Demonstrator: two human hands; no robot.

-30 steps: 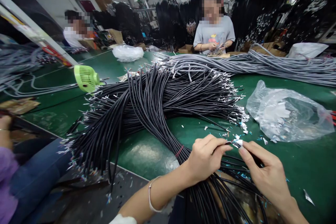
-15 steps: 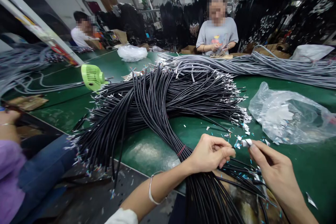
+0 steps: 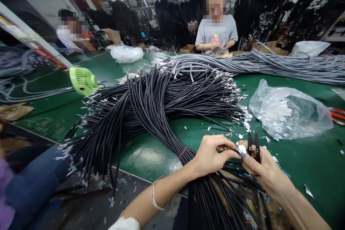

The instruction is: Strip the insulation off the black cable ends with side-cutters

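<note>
In the head view my left hand is closed, its thumb and fingers pinching the end of a black cable. My right hand meets it at the cable end and is closed around small black snips, whose two blades point up and stand apart. A small white piece sits at the right fingertips by the cable end; whether it is foil or a finger covering I cannot tell. Beneath my left wrist runs a bundle of black cables, bound with a red tie.
A big heap of black cables with stripped ends lies ahead, grey cables behind it. A clear plastic bag holds scraps at right, near red-handled tools. A green fan stands left. Co-workers sit across the table.
My right hand has moved left and turned, bringing its fingertips to the cable end. The snips' blades now show above it. My left hand keeps its pinch; the whole view has shifted slightly.
</note>
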